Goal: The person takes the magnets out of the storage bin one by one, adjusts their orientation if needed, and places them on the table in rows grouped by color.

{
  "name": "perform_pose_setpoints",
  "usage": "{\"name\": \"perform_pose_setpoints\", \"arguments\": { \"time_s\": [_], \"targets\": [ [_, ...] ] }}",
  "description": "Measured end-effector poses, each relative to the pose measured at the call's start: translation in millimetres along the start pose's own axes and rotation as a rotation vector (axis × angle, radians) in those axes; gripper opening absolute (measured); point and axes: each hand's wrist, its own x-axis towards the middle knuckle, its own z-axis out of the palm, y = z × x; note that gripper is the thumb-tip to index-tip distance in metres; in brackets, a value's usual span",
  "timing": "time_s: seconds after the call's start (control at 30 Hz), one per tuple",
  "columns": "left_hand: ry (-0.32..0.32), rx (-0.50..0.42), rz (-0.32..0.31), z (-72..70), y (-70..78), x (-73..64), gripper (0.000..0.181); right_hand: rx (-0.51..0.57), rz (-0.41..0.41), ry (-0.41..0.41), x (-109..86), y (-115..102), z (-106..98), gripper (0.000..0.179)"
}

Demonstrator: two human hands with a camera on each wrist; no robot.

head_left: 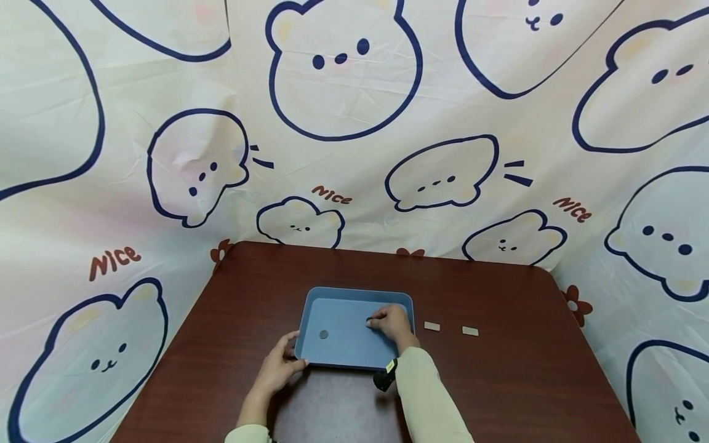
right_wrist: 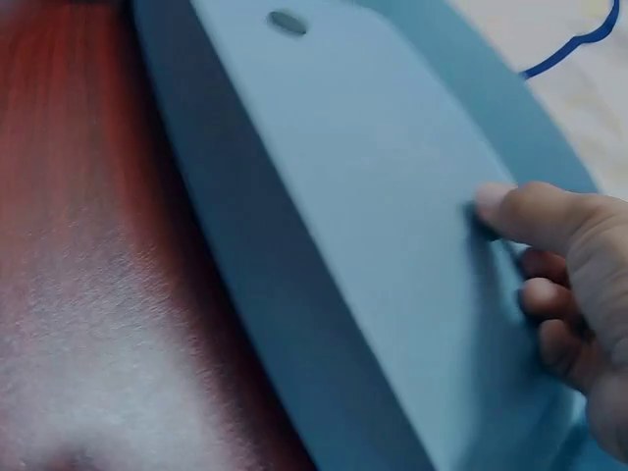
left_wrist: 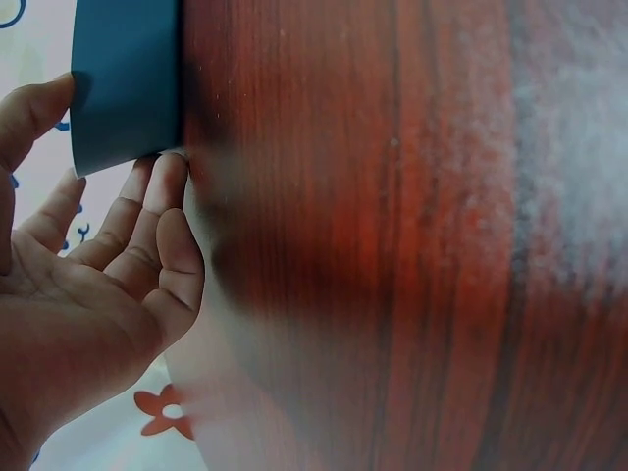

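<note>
A shallow blue tray (head_left: 349, 347) lies on the table. My left hand (head_left: 279, 364) holds its near left corner, thumb at the front and fingers along the left side. In the left wrist view the fingers of this hand (left_wrist: 108, 255) bend around the tray's corner. Over the right part of the tray, my right hand (head_left: 394, 325) pinches a small dark piece (head_left: 368, 319) between thumb and forefinger. Its shape is mostly hidden by the fingertips, close to the tray floor. A small round grey disc, like a coin (head_left: 324, 335), lies flat in the tray's left half.
Two small pale rectangular pieces (head_left: 432, 326) lie on the brown table (head_left: 515, 369) to the right of the tray. A cloth (head_left: 343, 166) printed with cartoon bears hangs behind the table and at its sides. A black strap device (head_left: 384, 376) sits at the right wrist.
</note>
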Motion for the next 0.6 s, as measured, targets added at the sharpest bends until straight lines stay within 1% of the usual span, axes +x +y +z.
{"name": "perform_pose_setpoints", "arguments": {
  "time_s": [0.03, 0.13, 0.23, 0.27, 0.43, 0.6],
  "targets": [
    [0.0, 0.0, -0.002, -0.4, -0.1, -0.3, 0.064, 0.008, -0.033, -0.007, -1.4, -1, -1, 0.012],
    [-0.003, -0.004, -0.005, -1.1, -0.3, -0.7, 0.065, 0.038, -0.085, -0.045, -4.6, -3, -6, 0.014],
    [-0.003, -0.008, -0.005, -1.3, -0.4, -0.8, 0.065, 0.037, -0.123, -0.061, -6.2, -4, -10, 0.012],
    [-0.004, -0.009, -0.005, -1.1, -0.3, -0.7, 0.065, 0.033, -0.115, -0.07, -5.6, -4, -11, 0.012],
    [-0.005, -0.012, -0.004, -0.3, -0.2, -0.6, 0.064, 0.003, -0.165, -0.049, -8.0, -6, -22, 0.012],
    [-0.004, -0.013, 0.001, 0.1, -1.5, -0.6, 0.064, 0.008, -0.195, -0.026, -10.2, -9, -29, 0.013]
  ]
}}
